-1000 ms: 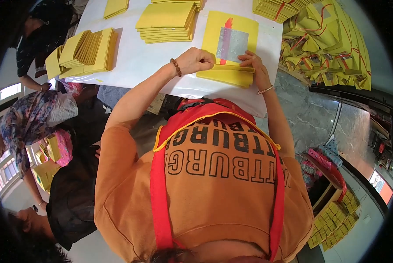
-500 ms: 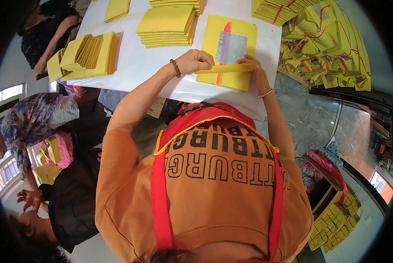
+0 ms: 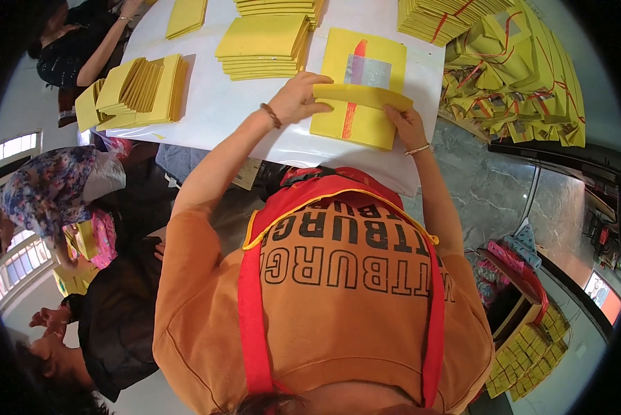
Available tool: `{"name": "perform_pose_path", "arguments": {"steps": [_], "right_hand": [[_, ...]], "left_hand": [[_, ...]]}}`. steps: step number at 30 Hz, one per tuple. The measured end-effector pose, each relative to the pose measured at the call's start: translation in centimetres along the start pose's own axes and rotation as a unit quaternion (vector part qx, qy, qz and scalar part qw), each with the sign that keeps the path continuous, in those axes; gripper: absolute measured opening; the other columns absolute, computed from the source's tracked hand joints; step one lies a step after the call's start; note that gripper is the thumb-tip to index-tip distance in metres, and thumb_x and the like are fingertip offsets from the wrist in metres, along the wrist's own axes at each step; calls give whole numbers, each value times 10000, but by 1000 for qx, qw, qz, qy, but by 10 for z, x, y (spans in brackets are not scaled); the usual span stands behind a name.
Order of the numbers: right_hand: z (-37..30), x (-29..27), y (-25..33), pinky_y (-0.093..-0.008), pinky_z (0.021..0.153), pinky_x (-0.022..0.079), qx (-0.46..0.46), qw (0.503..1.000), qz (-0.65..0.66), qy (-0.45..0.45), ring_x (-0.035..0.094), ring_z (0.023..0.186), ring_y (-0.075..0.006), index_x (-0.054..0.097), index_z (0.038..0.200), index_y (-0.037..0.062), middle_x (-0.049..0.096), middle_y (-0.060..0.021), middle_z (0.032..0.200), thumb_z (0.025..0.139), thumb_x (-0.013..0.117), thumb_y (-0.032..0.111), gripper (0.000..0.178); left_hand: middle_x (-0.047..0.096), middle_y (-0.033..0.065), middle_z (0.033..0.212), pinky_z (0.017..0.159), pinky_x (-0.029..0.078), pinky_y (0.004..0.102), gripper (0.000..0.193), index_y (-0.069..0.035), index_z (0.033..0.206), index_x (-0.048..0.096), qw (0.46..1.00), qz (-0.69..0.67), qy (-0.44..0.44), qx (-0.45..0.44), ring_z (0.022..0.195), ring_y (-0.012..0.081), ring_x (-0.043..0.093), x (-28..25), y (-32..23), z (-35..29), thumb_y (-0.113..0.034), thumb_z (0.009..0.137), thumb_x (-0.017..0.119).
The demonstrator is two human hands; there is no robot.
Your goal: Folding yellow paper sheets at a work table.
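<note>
As hands (image 3: 303, 98) (image 3: 410, 128) touch it, flap (image 3: 362, 96) (yellow), shifted

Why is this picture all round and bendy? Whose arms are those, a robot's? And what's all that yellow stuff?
No robot here! Those are a person's own bare arms. The camera is worn on the person's head and looks down; its very wide lens makes straight edges bend. The left hand and right hand each hold one end of a raised strip of a yellow sheet, which has a red stripe and a greyish patch. The sheet lies on a white table. Further left are a neat yellow stack and a fanned yellow pile. Other people are on the left too.
</note>
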State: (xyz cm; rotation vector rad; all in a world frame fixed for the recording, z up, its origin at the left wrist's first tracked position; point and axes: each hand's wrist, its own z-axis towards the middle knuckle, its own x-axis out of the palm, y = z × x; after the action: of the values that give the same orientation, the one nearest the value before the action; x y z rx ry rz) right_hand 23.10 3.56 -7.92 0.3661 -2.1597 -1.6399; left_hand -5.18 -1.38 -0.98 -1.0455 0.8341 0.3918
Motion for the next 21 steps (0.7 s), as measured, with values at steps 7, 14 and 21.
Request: {"name": "perform_pose_path", "arguments": {"steps": [7,14,21], "right_hand": [[-15,11,51,-397,953,311,-371,754,-541,-44,477,1124,-246,604,1011,153,554,-24,1150,740,639,176,275],[-51,9,59,-388,920,312,-371,722,-578,85,481,1125,-217,611,992,172,560,-23,1146,759,573,204,238],[-41,24,58,-313,715,413,-140,905,-402,-12,598,751,-204,625,919,79,645,-48,841,819,588,263,213]], "left_hand": [[567,94,1074,805,436,355,344,-118,1015,606,983,137,-62,109,957,271,533,-7,-17,4,-88,672,600],[602,69,951,748,453,325,285,-135,1022,572,994,68,6,91,907,233,570,0,-45,-28,-72,745,540],[570,126,661,577,454,343,221,-43,950,566,933,-148,39,-326,608,264,574,-4,-58,-6,-237,862,511]]}}
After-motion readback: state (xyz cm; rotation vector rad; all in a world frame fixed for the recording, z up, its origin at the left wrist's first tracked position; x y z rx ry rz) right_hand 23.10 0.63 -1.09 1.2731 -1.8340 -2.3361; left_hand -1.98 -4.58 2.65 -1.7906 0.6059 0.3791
